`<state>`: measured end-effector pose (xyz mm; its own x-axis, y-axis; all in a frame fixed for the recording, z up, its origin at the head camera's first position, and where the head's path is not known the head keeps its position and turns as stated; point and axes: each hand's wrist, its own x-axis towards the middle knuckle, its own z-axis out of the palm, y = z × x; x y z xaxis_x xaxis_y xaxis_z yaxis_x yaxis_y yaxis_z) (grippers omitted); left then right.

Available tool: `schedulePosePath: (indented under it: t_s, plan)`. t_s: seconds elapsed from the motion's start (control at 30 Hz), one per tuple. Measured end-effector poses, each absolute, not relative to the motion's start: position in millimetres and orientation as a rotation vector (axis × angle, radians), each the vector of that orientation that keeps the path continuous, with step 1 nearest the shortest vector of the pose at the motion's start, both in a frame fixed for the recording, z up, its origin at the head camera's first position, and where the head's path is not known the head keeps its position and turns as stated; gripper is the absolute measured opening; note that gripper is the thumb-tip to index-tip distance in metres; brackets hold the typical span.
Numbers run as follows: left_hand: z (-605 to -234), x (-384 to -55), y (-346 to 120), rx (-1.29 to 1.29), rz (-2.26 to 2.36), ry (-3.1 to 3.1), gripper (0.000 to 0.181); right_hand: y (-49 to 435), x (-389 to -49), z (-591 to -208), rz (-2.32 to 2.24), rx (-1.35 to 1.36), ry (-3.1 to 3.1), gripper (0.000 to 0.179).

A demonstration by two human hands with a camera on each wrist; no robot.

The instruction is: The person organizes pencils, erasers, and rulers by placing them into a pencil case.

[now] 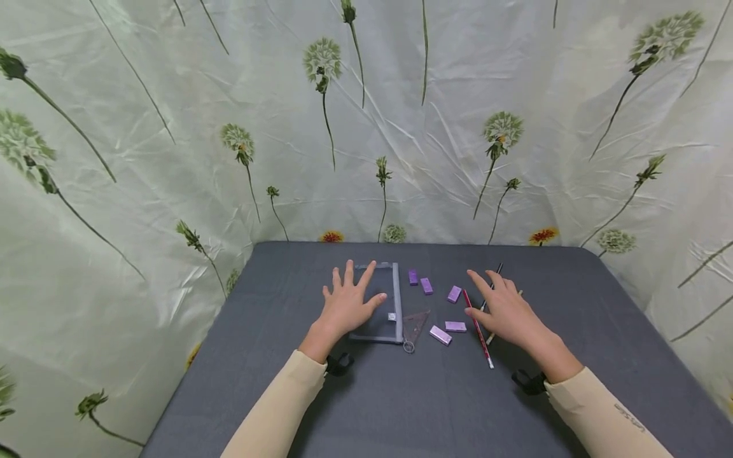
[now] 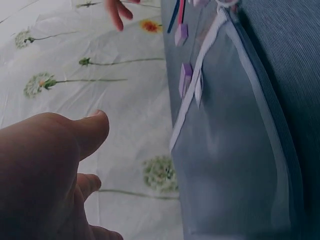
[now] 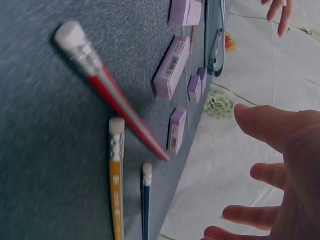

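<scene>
hovering empty with fingers apart, the left hand [image 1: 345, 306] is above a see-through rectangular zip pouch [image 2: 235, 125], the right hand [image 1: 508, 313] above slim red, yellow and dark-blue pencils [image 3: 116, 192].

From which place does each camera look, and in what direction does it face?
Head: worn on the head, facing forward and down at the table; left hand, right hand and sleeves show.
Left wrist: on that wrist, facing the see-through pouch; left hand up close, right hand's fingers at the top.
Right wrist: on that wrist, facing the pencils; right hand up close, left hand's fingers at the top.
Both wrist views share purple blocks and floral cloth.
</scene>
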<state>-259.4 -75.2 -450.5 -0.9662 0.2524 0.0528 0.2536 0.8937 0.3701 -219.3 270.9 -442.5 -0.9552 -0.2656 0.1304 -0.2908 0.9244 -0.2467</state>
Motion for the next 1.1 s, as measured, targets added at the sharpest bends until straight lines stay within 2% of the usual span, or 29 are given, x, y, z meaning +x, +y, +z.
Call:
schedulePosePath:
  t_s: [0.2, 0.5, 1.1]
  plan:
    - [-453, -267, -51, -0.402, -0.631, -3.105, 0.076, 266, -228, -443, 0.431, 0.434, -3.003, 0.082]
    - [-463, -269, -29, -0.255, -0.718, -3.101, 0.074, 259, -242, -439, 0.587, 0.372, -3.044, 0.077]
    - [-494, -253, -16, -0.233, -0.81, -3.109, 0.088, 277, -242, -473, 0.981, 0.335, -3.023, 0.08]
